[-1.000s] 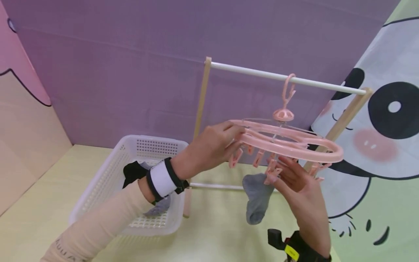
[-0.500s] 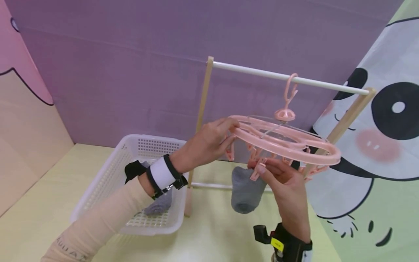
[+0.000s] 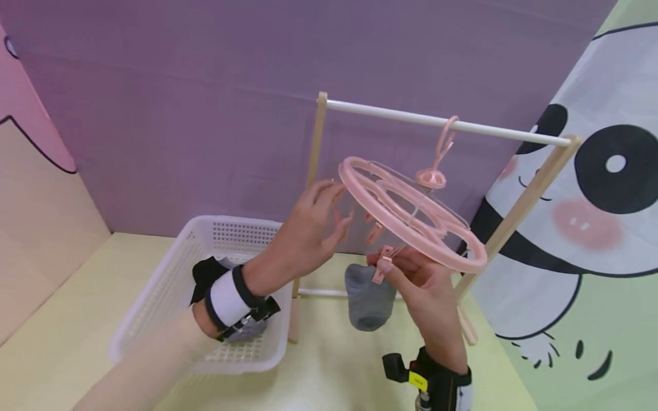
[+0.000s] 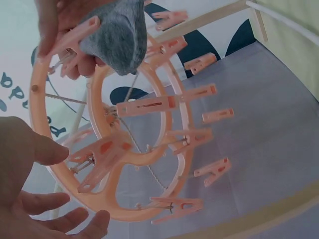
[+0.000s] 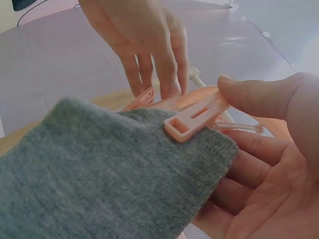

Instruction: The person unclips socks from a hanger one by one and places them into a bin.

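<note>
A pink round clip hanger hangs tilted, its lower side toward my right hand. That hand pinches one pink clothes peg between thumb and fingers. The peg's jaws are on the edge of a grey sock, which dangles below. In the right wrist view, fingers lie behind the sock's edge. My left hand is beside the hanger's raised left rim, fingers spread and holding nothing; whether a fingertip touches the rim, I cannot tell. Several more pegs hang from the ring.
The hanger's hook loops over the white bar of a wooden-legged rack. To the left on the pale table stands a white perforated basket with black and grey cloth items inside, partly behind my left arm.
My left hand has let go of the hanger's rim and drawn left. The hanger tilts more steeply. My right hand has moved left with the peg and sock.
</note>
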A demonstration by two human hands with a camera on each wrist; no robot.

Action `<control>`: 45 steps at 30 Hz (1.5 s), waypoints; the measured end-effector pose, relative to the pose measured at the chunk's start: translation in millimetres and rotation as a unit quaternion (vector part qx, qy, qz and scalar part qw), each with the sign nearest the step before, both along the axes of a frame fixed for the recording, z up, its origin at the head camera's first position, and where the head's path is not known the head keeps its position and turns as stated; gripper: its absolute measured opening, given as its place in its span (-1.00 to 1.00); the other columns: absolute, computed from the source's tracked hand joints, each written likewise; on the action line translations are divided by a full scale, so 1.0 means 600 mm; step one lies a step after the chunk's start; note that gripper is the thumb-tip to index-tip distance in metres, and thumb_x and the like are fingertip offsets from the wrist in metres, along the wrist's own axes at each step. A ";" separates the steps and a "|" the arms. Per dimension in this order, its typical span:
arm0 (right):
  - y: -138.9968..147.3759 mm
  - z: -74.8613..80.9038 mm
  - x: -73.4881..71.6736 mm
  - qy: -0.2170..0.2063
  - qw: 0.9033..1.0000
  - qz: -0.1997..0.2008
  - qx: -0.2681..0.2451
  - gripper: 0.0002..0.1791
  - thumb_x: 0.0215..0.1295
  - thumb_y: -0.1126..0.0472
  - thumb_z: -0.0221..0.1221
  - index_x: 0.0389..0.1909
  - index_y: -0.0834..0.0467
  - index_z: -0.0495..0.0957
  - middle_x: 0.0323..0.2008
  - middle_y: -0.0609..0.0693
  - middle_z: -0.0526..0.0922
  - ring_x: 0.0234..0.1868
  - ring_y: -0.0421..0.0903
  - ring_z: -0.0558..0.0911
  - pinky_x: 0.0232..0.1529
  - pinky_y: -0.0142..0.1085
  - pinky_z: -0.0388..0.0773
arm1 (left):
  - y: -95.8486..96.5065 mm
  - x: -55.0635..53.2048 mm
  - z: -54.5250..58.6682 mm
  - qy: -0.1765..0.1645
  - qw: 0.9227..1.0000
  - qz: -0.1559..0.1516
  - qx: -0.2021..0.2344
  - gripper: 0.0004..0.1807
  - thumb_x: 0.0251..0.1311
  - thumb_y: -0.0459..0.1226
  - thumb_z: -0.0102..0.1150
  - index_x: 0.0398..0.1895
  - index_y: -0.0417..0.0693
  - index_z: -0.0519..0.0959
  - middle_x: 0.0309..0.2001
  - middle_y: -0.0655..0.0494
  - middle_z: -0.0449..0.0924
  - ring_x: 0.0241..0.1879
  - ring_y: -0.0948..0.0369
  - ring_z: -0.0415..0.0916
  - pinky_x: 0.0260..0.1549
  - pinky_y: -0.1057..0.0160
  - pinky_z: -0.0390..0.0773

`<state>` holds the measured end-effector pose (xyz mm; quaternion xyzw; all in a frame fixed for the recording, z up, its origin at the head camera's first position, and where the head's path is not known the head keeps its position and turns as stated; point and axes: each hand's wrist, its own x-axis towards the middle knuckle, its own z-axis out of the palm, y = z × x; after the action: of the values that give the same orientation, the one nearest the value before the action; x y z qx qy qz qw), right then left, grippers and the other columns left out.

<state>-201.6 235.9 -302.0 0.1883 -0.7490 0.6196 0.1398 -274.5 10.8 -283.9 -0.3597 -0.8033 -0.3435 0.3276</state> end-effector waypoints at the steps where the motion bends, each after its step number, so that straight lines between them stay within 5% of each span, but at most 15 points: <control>1: -0.001 -0.001 -0.001 0.006 1.000 0.005 -0.004 -0.75 0.44 0.43 0.25 0.09 0.31 0.57 -0.09 0.03 0.85 -0.01 -0.04 0.83 0.03 -0.31 0.71 | -0.005 0.005 -0.004 -0.007 1.000 0.002 0.005 -0.51 0.44 -0.29 0.26 0.34 -0.31 0.46 0.24 -0.23 0.52 0.24 -0.07 0.53 0.23 -0.01 0.57; 6: -0.003 -0.003 -0.002 0.025 1.000 0.007 -0.005 -0.66 0.44 0.46 0.22 0.20 0.38 0.52 -0.09 0.06 0.84 -0.04 -0.03 0.82 0.03 -0.31 0.71 | -0.017 0.031 -0.021 -0.058 0.998 -0.010 0.002 -0.82 0.42 -0.31 0.28 0.00 -0.16 0.62 -0.07 -0.03 0.69 -0.02 0.07 0.68 0.02 0.10 0.67; 10: -0.004 -0.003 -0.003 0.005 1.000 -0.009 0.005 -0.58 0.49 0.38 0.22 0.31 0.27 0.49 -0.07 -0.03 0.84 -0.01 -0.06 0.80 0.14 -0.29 0.66 | -0.014 0.047 -0.035 -0.129 0.991 -0.038 -0.022 -0.84 0.45 -0.22 0.27 -0.03 -0.09 0.67 -0.09 0.04 0.74 -0.04 0.12 0.73 -0.01 0.12 0.71; 16: -0.008 -0.010 -0.014 -0.012 1.000 0.011 -0.022 -0.70 0.50 0.35 0.22 0.19 0.19 0.51 -0.08 -0.06 0.77 -0.03 -0.09 0.78 0.13 -0.26 0.67 | 0.009 0.046 -0.056 -0.256 0.956 -0.124 -0.069 -0.56 0.46 -0.04 0.27 0.28 -0.03 0.62 0.13 0.05 0.75 0.02 0.18 0.70 0.00 0.18 0.64; 18: -0.011 -0.014 -0.016 -0.017 0.999 0.010 -0.028 -0.70 0.50 0.35 0.22 0.18 0.21 0.50 -0.07 -0.06 0.75 -0.02 -0.08 0.78 0.14 -0.26 0.67 | 0.017 0.043 -0.062 -0.264 0.951 -0.144 -0.070 -0.51 0.45 -0.04 0.28 0.34 -0.03 0.60 0.20 0.05 0.73 -0.05 0.27 0.67 -0.09 0.27 0.59; 21: -0.015 -0.018 -0.018 -0.032 0.999 0.005 -0.040 -0.72 0.50 0.32 0.24 0.15 0.22 0.51 -0.07 -0.07 0.77 0.03 -0.09 0.79 0.17 -0.25 0.68 | 0.023 0.040 -0.068 -0.273 0.946 -0.164 -0.059 -0.63 0.45 -0.09 0.29 0.20 -0.03 0.68 -0.11 0.09 0.77 -0.38 0.35 0.53 -0.32 0.37 0.44; 25: -0.017 -0.019 -0.021 -0.023 0.998 0.003 -0.053 -0.74 0.49 0.32 0.24 0.13 0.22 0.53 -0.11 -0.07 0.79 0.00 -0.07 0.81 0.17 -0.22 0.69 | 0.024 0.038 -0.071 -0.274 0.945 -0.169 -0.052 -0.85 0.45 -0.15 0.29 -0.15 -0.03 0.70 -0.58 0.20 0.37 -0.65 0.39 0.22 -0.51 0.41 0.25; 30: -0.014 -0.020 -0.023 -0.009 0.998 0.011 -0.067 -0.69 0.51 0.33 0.22 0.20 0.24 0.53 -0.17 -0.07 0.81 -0.12 -0.11 0.81 0.20 -0.21 0.67 | 0.026 0.040 -0.066 -0.273 0.949 -0.150 -0.042 -0.88 0.39 -0.23 0.34 -0.13 -0.07 0.69 -0.51 0.21 0.49 -0.63 0.41 0.27 -0.55 0.43 0.25; 45: -0.017 -0.020 -0.027 0.042 0.993 0.013 -0.107 -0.72 0.53 0.41 0.14 0.16 0.44 0.51 -0.23 0.03 0.83 -0.30 -0.08 0.79 0.18 -0.17 0.67 | 0.019 0.046 -0.063 -0.309 0.936 -0.166 0.004 -0.85 0.37 -0.26 0.37 -0.09 -0.06 0.61 -0.31 0.05 0.79 -0.55 0.41 0.50 -0.56 0.41 0.39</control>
<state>-218.0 226.0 -313.9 0.2078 -0.6696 0.6892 0.1826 -247.0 22.4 -321.7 -0.3625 -0.7926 -0.4903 0.0025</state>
